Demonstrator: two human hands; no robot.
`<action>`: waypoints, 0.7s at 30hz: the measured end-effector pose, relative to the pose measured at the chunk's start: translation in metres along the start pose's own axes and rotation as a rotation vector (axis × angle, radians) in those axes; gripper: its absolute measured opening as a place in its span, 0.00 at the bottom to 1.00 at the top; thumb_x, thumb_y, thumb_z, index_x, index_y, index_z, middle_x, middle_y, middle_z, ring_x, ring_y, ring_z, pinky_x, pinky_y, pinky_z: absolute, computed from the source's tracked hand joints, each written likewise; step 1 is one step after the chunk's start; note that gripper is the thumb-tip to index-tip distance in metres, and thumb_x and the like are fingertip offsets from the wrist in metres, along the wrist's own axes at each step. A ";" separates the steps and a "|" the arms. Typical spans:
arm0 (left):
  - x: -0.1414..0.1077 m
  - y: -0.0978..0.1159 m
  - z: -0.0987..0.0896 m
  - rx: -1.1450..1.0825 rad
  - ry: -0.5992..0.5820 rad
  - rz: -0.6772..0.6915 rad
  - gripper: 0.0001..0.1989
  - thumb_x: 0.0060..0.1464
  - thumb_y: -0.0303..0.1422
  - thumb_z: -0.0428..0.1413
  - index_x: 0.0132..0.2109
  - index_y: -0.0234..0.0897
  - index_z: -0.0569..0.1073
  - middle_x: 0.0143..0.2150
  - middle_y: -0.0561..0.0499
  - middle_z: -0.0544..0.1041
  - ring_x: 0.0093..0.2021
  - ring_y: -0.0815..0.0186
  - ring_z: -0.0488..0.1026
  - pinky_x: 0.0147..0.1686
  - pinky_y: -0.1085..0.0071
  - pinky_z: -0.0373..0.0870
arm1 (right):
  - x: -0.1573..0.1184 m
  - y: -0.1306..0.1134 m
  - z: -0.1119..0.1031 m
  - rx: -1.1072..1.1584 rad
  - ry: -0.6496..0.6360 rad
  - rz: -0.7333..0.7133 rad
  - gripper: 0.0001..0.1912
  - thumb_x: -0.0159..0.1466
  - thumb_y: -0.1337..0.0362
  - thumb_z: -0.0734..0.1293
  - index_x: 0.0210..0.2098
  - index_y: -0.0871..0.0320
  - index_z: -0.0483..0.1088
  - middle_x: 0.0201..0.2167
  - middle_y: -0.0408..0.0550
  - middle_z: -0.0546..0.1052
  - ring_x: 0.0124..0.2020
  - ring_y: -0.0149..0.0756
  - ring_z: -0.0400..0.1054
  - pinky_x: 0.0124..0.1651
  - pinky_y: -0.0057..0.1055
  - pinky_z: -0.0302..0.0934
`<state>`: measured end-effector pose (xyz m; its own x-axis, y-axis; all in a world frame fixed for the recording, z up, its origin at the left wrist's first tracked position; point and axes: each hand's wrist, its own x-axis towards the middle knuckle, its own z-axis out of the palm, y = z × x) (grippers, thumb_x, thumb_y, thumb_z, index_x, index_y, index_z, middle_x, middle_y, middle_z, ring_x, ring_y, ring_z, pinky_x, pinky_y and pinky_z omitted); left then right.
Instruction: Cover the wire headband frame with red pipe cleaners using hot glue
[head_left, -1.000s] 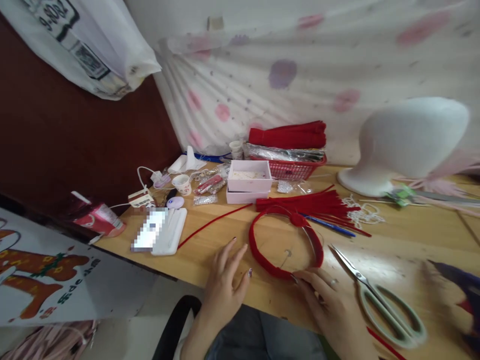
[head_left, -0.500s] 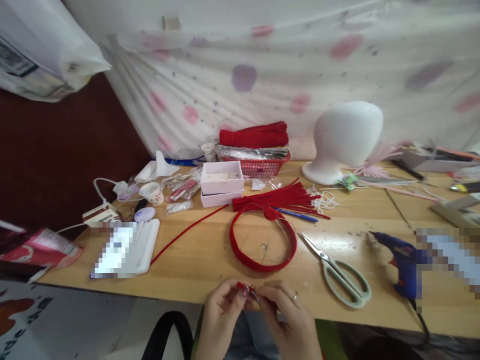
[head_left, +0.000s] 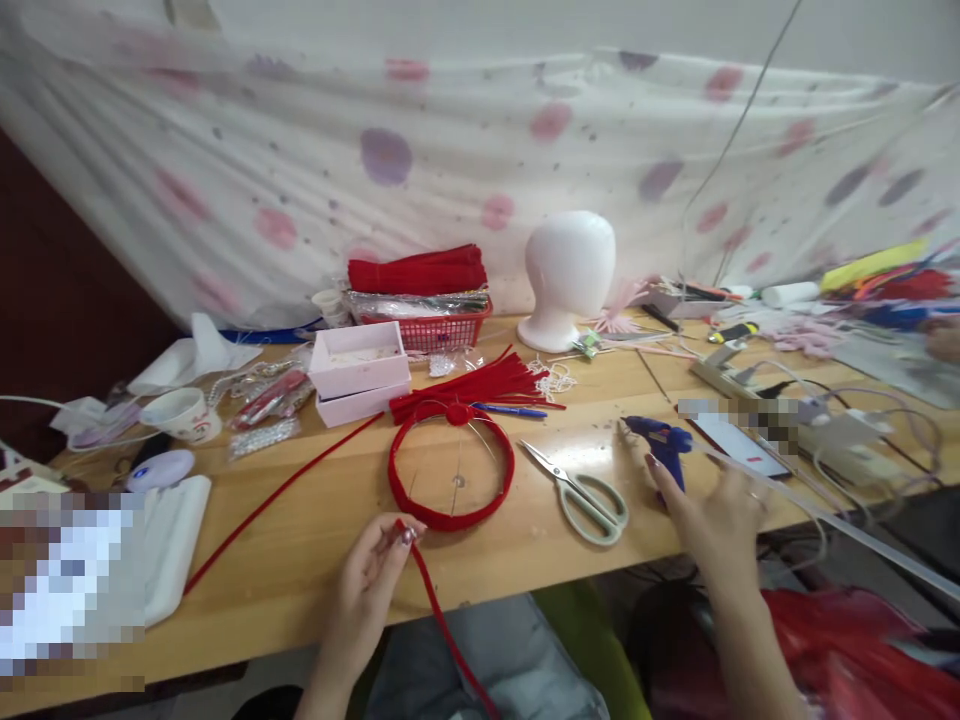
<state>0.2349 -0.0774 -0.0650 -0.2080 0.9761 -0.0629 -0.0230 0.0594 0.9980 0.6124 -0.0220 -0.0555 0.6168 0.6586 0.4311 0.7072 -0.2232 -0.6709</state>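
Observation:
Pinched in my left hand [head_left: 379, 565] is the end of a red fuzzy strip [head_left: 442, 620], which hangs down toward my lap. My right hand [head_left: 716, 515] is spread beside a blue glue gun [head_left: 671, 450], fingers apart, at the right of the table. A red-wrapped ring [head_left: 452, 522] with thin wires across it lies in front of my left hand, a red disc [head_left: 458, 413] on its far side. Scissors [head_left: 585, 495] with pale green handles rest between the ring and the glue gun. Behind the ring is a bundle of red strips [head_left: 480, 388].
A white foam head [head_left: 570, 270] stands at the back. Left of it are a red basket [head_left: 442, 331] and white boxes [head_left: 358, 365]. A paper cup [head_left: 182, 415] is at the left. Power strips [head_left: 795, 425] and cables crowd the right, near a phone [head_left: 731, 440].
The view has turned right. My hands have separated: my right hand has moved across to the glue gun, while my left hand keeps hold of red material, now seen as a long strip.

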 end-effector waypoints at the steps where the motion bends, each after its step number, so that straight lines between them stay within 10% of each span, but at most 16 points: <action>1: 0.003 0.000 -0.001 0.020 -0.016 0.014 0.20 0.52 0.51 0.61 0.38 0.38 0.78 0.42 0.45 0.81 0.45 0.58 0.78 0.50 0.64 0.75 | 0.013 0.002 0.003 0.005 -0.062 0.002 0.33 0.49 0.39 0.72 0.39 0.62 0.73 0.39 0.65 0.75 0.53 0.67 0.64 0.57 0.64 0.52; 6: 0.007 -0.014 -0.008 0.062 -0.011 0.022 0.25 0.53 0.53 0.59 0.47 0.38 0.78 0.52 0.41 0.81 0.52 0.55 0.78 0.52 0.63 0.75 | 0.034 -0.003 0.014 0.159 -0.266 0.028 0.22 0.50 0.41 0.72 0.24 0.53 0.71 0.24 0.55 0.76 0.43 0.60 0.72 0.49 0.51 0.61; 15: 0.005 -0.028 -0.013 0.097 -0.004 0.073 0.26 0.52 0.55 0.60 0.47 0.40 0.79 0.54 0.43 0.80 0.53 0.54 0.78 0.51 0.64 0.77 | 0.009 -0.037 -0.010 0.685 -0.587 0.260 0.41 0.54 0.21 0.49 0.26 0.52 0.64 0.23 0.47 0.72 0.19 0.35 0.66 0.18 0.31 0.58; 21: 0.006 -0.034 -0.021 0.133 -0.009 0.046 0.27 0.51 0.56 0.60 0.48 0.42 0.79 0.54 0.45 0.80 0.53 0.54 0.78 0.50 0.65 0.78 | 0.012 -0.040 -0.012 0.829 -0.592 0.334 0.26 0.48 0.43 0.77 0.35 0.55 0.71 0.33 0.48 0.77 0.22 0.29 0.63 0.21 0.28 0.59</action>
<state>0.2140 -0.0777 -0.0995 -0.1975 0.9802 -0.0173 0.1166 0.0410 0.9923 0.5958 -0.0142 -0.0164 0.3123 0.9480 -0.0621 -0.0589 -0.0459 -0.9972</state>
